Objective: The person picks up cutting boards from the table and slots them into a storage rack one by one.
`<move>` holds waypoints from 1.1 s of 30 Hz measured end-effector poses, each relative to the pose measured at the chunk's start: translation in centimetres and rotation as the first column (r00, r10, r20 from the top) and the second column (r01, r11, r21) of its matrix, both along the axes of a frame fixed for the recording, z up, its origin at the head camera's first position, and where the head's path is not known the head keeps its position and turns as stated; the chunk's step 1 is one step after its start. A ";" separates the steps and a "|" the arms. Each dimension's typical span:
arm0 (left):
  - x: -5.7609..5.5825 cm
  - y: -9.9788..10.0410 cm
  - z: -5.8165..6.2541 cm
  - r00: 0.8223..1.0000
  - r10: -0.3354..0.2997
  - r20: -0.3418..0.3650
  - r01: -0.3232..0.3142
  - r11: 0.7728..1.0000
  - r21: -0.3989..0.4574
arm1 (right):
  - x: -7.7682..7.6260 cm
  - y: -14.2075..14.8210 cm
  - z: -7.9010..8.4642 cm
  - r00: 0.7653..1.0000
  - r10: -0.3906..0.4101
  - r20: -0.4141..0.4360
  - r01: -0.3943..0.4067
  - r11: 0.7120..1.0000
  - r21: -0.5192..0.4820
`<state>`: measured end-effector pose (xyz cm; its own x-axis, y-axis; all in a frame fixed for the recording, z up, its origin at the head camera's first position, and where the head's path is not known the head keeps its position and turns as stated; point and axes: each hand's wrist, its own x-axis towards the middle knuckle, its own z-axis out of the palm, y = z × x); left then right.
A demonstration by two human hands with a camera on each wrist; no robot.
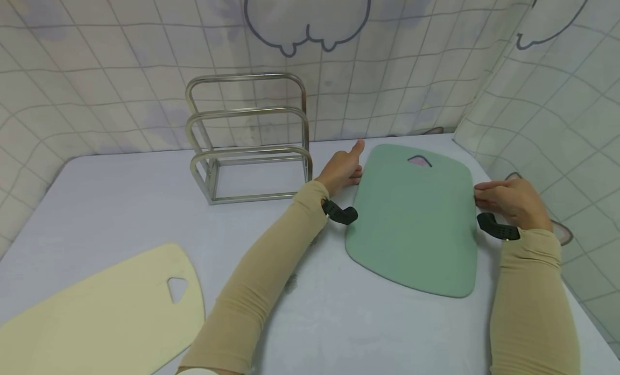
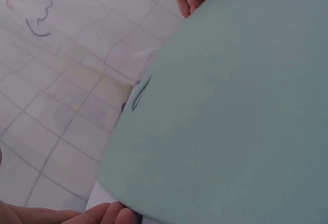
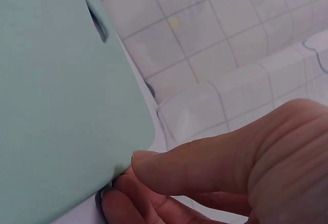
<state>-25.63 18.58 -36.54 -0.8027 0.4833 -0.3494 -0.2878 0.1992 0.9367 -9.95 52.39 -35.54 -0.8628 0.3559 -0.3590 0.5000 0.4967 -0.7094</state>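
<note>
Green board lies between the two hands, broad, smooth and matt, corners rounded, a small cut-out handle slot near its far edge. Right hand reaches in from the right, thumb against the board's edge and fingers bent beneath: a narrow pinch on the rim. Left hand stands at the opposite edge, thumb raised clear, fingertips touching the rim; whether they grip it, cannot tell. Both forearms stretch forward in tan sleeves, dark bands at the wrists. Left of the left hand, a shiny metal rack, three rounded tubular hoops on a rectangular base. Nearer the body and further left, a pale yellow board, also slotted. Beneath all, a white tabletop; beyond the hands, wrinkled grid-patterned sheeting.
</note>
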 end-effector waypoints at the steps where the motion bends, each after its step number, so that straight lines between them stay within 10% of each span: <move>1: 0.0 0.0 0.0 1.000 -0.003 -0.004 0.003 1.000 -0.003 | 0.0 0.0 0.0 1.000 -0.003 0.000 0.003 1.000 0.003; 33: 0.2 0.3 -0.2 0.997 -0.016 -0.071 0.010 0.996 -0.093 | 0.3 0.0 0.4 1.000 0.009 0.015 -0.008 0.999 -0.043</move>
